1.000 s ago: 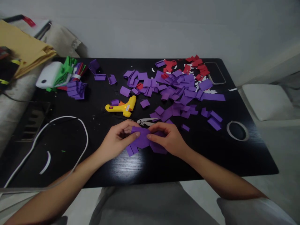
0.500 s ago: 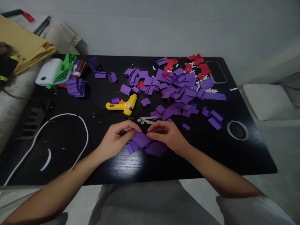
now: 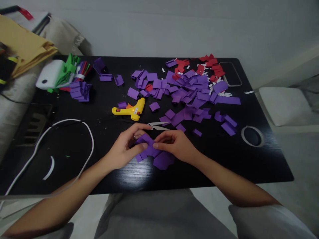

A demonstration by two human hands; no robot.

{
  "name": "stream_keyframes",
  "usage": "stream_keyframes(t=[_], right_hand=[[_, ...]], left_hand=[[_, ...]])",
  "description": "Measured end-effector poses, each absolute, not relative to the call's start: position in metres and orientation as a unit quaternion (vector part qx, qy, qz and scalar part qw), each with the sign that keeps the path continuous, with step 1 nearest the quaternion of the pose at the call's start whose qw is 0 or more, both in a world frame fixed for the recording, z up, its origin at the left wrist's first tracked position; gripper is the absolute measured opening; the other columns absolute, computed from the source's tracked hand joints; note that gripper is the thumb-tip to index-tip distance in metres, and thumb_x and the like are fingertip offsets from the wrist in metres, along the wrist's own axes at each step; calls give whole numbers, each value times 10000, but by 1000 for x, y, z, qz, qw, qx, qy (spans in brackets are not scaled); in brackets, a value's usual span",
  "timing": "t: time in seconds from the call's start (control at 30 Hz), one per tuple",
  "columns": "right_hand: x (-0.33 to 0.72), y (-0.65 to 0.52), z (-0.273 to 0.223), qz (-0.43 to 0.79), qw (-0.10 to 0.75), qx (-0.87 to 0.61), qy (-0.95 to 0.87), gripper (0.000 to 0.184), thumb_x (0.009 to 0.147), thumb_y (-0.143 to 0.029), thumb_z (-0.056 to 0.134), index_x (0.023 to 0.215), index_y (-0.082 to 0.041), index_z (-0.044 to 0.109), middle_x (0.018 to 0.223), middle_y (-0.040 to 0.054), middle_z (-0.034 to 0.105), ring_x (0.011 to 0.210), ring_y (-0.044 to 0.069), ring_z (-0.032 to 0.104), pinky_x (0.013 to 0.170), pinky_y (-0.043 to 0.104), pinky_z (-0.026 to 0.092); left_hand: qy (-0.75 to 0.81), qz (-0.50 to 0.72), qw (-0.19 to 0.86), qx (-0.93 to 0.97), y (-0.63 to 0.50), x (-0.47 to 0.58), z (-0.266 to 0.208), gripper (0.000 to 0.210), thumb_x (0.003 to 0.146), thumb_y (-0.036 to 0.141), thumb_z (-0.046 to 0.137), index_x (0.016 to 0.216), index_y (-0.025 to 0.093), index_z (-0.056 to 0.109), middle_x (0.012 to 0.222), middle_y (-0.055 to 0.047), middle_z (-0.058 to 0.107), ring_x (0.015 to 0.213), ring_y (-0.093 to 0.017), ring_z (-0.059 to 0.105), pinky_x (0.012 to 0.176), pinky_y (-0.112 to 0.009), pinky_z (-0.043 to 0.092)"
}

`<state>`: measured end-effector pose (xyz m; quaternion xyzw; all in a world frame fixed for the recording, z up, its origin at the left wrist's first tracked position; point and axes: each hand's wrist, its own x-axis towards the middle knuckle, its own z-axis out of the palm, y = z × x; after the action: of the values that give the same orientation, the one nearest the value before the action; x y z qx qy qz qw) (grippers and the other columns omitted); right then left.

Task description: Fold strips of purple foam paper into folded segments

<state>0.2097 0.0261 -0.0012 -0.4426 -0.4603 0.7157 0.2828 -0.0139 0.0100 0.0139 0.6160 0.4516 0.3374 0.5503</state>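
Near the front middle of the table, my left hand [image 3: 126,146] grips the left side of a folded purple paper piece [image 3: 149,146], thumb on top and fingers behind. My right hand [image 3: 175,144] pinches the same piece at its right edge between thumb and fingertips. Below my right hand lies another purple paper piece [image 3: 163,161], flat on the table. Just beyond my fingers are scissors [image 3: 159,126], blades apart and pointing right; their handles are partly hidden by my left hand. A yellow glue gun [image 3: 129,110] lies behind them.
A heap of purple paper pieces [image 3: 186,88] spreads across the back, with red scraps [image 3: 215,68] and white bits. At right lies a tape roll [image 3: 252,136]. A white cable [image 3: 91,139] loops at left, near bundled green strips [image 3: 68,69] and a white box [image 3: 50,74].
My left thumb has shifted onto the front of the purple paper, and the left fingers have spread behind it. The left hand now covers more of the scissors' handles.
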Motion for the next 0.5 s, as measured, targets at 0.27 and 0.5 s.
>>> stream_keyframes(t=[0.27,0.5], right_hand=[[210,26,1,701,279,-430,-496,248,691,-335,944,831,-188,801,758,7,772,694,144,703,712,282,556],[209,24,0,730,246,-404,-493,236,737,-362,896,874,-195,801,769,0,755,678,135,659,654,274,522]], left_hand=[[519,314,532,590,16,-12,16,239,918,395,727,856,165,744,736,4,697,659,-115,594,626,-215,465],[494,310,550,598,16,-10,18,230,929,377,720,862,158,734,731,-4,700,652,-119,603,610,-214,469]])
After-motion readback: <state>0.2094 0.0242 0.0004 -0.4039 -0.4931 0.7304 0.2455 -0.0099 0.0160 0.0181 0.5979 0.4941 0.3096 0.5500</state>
